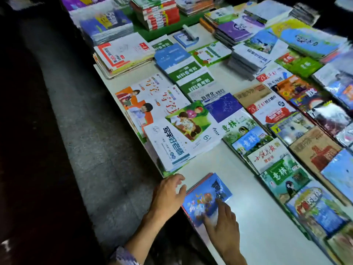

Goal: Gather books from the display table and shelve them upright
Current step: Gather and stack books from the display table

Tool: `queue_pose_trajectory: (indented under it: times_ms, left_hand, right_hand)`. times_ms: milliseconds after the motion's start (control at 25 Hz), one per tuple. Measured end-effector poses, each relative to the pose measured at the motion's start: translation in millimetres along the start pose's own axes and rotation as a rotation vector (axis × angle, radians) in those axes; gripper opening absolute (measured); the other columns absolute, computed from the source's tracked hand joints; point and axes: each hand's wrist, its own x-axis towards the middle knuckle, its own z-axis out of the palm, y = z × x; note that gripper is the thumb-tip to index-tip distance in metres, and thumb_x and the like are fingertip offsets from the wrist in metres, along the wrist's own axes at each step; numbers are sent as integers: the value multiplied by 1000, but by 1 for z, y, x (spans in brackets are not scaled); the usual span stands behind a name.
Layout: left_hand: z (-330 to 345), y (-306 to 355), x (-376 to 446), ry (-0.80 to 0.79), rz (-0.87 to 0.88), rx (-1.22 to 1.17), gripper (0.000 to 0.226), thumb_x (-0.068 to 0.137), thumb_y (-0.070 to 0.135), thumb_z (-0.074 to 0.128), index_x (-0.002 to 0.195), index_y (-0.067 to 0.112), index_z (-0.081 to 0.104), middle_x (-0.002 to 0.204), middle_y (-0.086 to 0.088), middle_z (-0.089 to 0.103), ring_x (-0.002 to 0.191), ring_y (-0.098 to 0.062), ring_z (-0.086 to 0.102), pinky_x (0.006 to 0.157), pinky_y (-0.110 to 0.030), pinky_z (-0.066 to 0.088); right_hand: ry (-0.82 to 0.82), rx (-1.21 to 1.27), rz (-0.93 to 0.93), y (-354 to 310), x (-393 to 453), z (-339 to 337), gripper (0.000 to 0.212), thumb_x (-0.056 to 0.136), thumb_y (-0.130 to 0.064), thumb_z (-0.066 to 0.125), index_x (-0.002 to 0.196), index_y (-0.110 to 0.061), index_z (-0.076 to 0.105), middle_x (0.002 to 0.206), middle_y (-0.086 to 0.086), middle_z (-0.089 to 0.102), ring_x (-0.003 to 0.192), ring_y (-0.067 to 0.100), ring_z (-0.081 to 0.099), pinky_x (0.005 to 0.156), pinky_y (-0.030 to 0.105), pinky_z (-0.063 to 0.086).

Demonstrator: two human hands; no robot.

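A small stack of thin books with a blue cartoon cover point(205, 197) lies flat at the near left edge of the white display table point(248, 217). My left hand point(169, 194) sits at the stack's left side, fingers relaxed and slightly spread, touching its edge. My right hand point(223, 224) rests on top of the cover's near corner with its fingers fairly straight. Neither hand is curled round the stack. No shelf is in view.
Many other books cover the table: a white and green pile point(181, 138) just beyond the stack, a row of magazines point(282, 169) to the right, taller stacks point(156, 14) at the far end. The grey floor point(86, 131) runs along the table's left side.
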Motion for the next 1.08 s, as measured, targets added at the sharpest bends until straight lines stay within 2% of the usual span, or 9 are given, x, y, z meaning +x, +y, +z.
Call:
queue_pose_trajectory:
  times_ms: [200,320,440,560,680,800,880,1000,1080]
  left_hand:
    - [70,-10,25,-346,0,223,40,87,27,63,122,10,56,125,-10,59,121,-32,54,98,-34,39]
    - [90,-25,39,-404,-101,182,50,81,30,73,124,9,57,128,-10,59,124,-32,53,96,-32,38]
    - [94,-32,58,-402,-380,-20,64,73,29,84,128,8,58,124,-13,63,115,-28,62,91,-31,47]
    - [96,-41,63,-515,-475,-195,38,74,18,85,106,2,71,92,-11,77,78,-22,74,74,-33,60]
    - [100,-38,48,-520,-339,-279,32,80,16,81,108,9,66,99,-7,74,84,-16,72,78,-30,59]
    - [100,-29,38,-464,-176,-356,28,81,14,79,101,18,61,90,4,69,72,2,64,66,-13,49]
    - [103,-19,35,-444,-112,-375,34,80,15,75,108,20,58,96,5,68,79,0,63,72,-15,49]
    - [106,0,38,-367,-59,-344,49,81,3,66,110,40,52,108,8,64,101,-9,63,82,-11,47]
    - [109,3,40,-315,-66,-405,60,79,-11,62,108,39,50,109,13,63,107,-8,63,87,-6,45]
  right_hand:
    - [-130,533,470,18,15,16,54,86,-40,75,129,-19,50,93,-3,67,93,26,66,84,36,50]
    - [-150,834,566,12,27,29,38,85,-25,79,114,-11,58,100,13,74,92,29,71,76,37,53]
    - [-120,953,647,7,38,32,27,86,-24,77,98,-10,58,94,17,71,72,25,66,58,31,48]
    - [-119,999,650,15,42,28,35,80,-26,80,102,-10,60,90,13,72,68,26,67,58,32,51]
    - [-128,1039,621,21,42,20,28,79,-22,76,99,-9,61,93,16,73,71,26,71,63,34,52]
    - [49,1226,486,22,51,12,24,79,2,64,101,-7,62,98,19,73,80,26,69,72,37,53]
    - [112,1268,361,22,58,2,40,79,17,54,109,-9,62,100,14,75,88,28,70,76,37,56]
    - [98,1150,250,22,67,-15,46,77,15,58,108,-17,68,97,5,80,86,19,75,67,20,58]
    - [91,1095,232,20,66,-18,44,75,12,61,107,-18,68,99,11,77,88,23,72,69,23,57]
